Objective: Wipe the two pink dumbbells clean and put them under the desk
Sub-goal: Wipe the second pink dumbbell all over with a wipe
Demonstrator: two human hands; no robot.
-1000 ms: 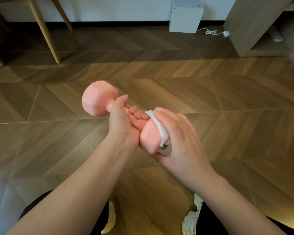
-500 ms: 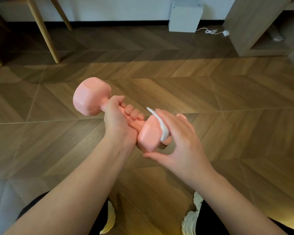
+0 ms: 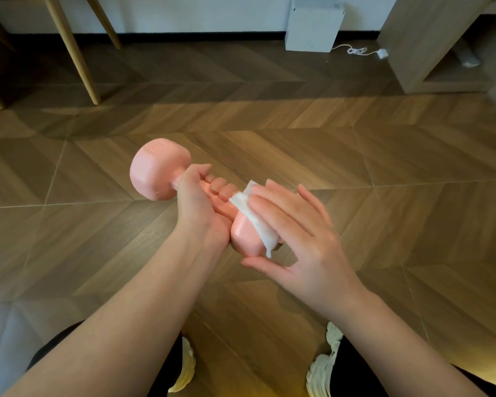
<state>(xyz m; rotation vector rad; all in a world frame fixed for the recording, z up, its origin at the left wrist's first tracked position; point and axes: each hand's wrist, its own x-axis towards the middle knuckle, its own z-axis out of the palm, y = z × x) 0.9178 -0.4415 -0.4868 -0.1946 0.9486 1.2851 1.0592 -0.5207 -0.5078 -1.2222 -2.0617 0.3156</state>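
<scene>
A pink dumbbell (image 3: 158, 169) is held in the air above the wooden floor, one head pointing far left, the other near me. My left hand (image 3: 199, 202) grips its handle with fingers curled round it. My right hand (image 3: 295, 230) presses a white wipe (image 3: 254, 217) against the near head with straight, spread fingers, the thumb below that head. Only one dumbbell is in view.
Wooden legs (image 3: 75, 50) stand at the far left. A white box (image 3: 312, 25) with a white cable (image 3: 358, 51) sits by the back wall. A wooden cabinet (image 3: 421, 38) stands at the far right. My shoes (image 3: 322, 365) show at the bottom.
The dumbbell has shifted slightly left and back. My right hand has slid over the near head with the wipe, and its fingers have straightened and spread.
</scene>
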